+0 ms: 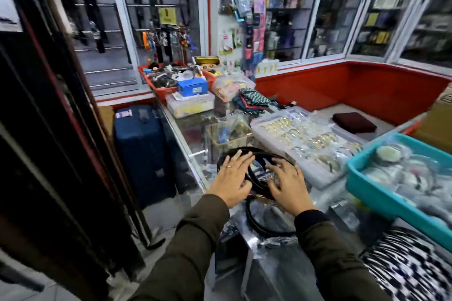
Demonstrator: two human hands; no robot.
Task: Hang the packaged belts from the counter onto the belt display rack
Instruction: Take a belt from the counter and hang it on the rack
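Fingers of the left hand [232, 179] and right hand [288, 187] lie spread, pressing the coiled packaged belts [254, 173] directly beneath on the glass counter [193, 134]; neither hand grips yet, both equally near.

The coiled belts [254, 168] on the glass counter [195, 134] lie partly under the left hand [232, 178] and right hand [288, 186], so their packaging and count cannot be told. The teal tray [371, 188] at the counter's right edge is cut off by the frame. The dark rack [49, 105] at left is blurred and cropped. Goods behind the cabinet glass [159, 14] are too smeared to identify.
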